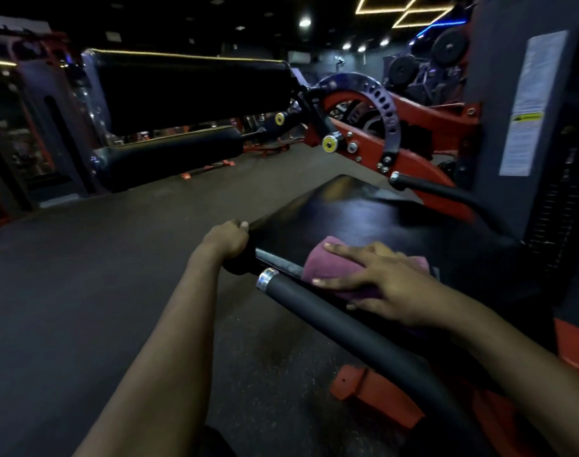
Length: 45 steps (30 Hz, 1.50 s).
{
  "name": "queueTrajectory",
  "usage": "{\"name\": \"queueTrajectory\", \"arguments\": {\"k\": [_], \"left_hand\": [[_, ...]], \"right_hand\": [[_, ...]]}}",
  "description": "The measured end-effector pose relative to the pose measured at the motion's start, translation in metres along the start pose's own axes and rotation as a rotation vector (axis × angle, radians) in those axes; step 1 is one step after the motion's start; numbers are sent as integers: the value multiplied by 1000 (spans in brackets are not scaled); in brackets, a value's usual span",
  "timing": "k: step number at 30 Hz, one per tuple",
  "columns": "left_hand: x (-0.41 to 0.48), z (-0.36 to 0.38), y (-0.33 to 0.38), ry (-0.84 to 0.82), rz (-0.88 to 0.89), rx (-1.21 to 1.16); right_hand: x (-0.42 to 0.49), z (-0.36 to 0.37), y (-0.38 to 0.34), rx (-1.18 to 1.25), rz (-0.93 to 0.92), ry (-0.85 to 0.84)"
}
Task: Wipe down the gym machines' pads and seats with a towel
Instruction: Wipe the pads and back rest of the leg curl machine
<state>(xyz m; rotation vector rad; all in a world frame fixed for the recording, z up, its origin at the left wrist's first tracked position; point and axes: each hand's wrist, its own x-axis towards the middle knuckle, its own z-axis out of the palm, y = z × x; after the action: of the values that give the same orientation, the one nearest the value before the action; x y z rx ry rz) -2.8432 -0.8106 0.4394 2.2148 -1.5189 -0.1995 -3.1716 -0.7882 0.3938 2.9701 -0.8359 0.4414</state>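
A black padded seat (pixel 357 212) of a red-framed gym machine lies in front of me. My right hand (pixel 377 285) presses a folded maroon towel (pixel 327 262) flat against the seat's near edge, fingers spread over the cloth. My left hand (pixel 227 239) grips the seat's left front corner, fingers curled over its edge. A black foam-covered handle bar (pixel 331 321) with a silver end cap runs under my right wrist.
Two black roller pads (pixel 189 90) of the machine hang ahead at the left. A red lever arm with a perforated adjuster arc (pixel 387 120) and yellow knobs stands behind the seat. A weight-stack housing (pixel 525 110) rises at the right. Dark rubber floor (pixel 83 275) stretches to the left.
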Motion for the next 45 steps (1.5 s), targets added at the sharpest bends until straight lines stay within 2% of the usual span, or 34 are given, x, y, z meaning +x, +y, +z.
{"name": "queueTrajectory", "arguments": {"k": [2,8,13,19,27,31,33,35,37,40,43,45], "left_hand": [[1,4,-3,9,0,-28],[6,9,-8,22,-22,-112],[2,10,-6,35,-39,-133],[8,12,-8,33,-56,-43],[15,6,-4,10,-77,32],[4,6,28,26,-129,110],[-5,9,55,40,-50,115],[-6,16,86,21,119,107],[-6,24,114,-31,273,109],[-13,44,145,-179,485,235],[-20,61,151,-307,628,420],[-19,68,153,-321,693,451]], "right_hand": [[15,0,-12,-74,-12,4],[81,-5,-34,-80,-57,21],[27,2,-23,-138,-78,93],[-40,2,-9,-157,16,53],[71,-6,-40,-147,-46,52],[47,2,-33,-185,-29,86],[15,6,-27,-194,-1,115],[-23,7,-22,-218,56,121],[-58,7,-17,-244,102,113],[-103,10,-15,-292,176,138],[-102,17,-21,-321,217,179],[-82,18,-25,-329,272,222]]}}
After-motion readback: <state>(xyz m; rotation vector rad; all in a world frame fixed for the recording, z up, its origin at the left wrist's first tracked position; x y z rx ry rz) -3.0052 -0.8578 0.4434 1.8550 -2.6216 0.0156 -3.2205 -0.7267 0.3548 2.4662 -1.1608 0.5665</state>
